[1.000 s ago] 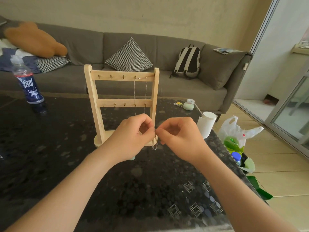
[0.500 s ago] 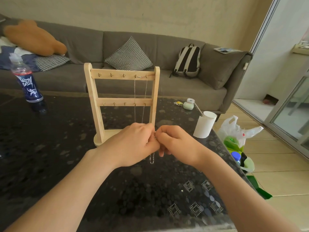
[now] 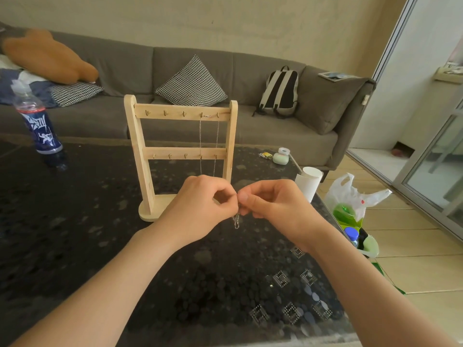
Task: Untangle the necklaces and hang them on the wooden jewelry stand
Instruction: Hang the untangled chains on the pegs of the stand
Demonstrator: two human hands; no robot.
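Observation:
The wooden jewelry stand [image 3: 140, 156] stands upright on the dark table, with two bars of small hooks. One thin silver necklace [image 3: 200, 141] hangs from the right hooks of the top bar. In front of the stand's base, my left hand [image 3: 198, 209] and my right hand [image 3: 273, 204] meet fingertip to fingertip. Both pinch a second thin silver necklace [image 3: 236, 221], and a short bunched loop of it dangles below the fingers. The rest of this chain is hidden inside the hands.
The black speckled table [image 3: 75, 234] carries a blue drink bottle [image 3: 37, 121] at the far left, a white paper cup [image 3: 309, 182] and a small green case [image 3: 280, 157] at the right. A plastic bag [image 3: 350, 199] sits on the floor beyond the right edge. A grey sofa [image 3: 275, 144] lies behind.
Both hands stayed together in front of the stand, shifting slightly right. The dangling loop of chain hangs a little lower under the fingers than one second ago.

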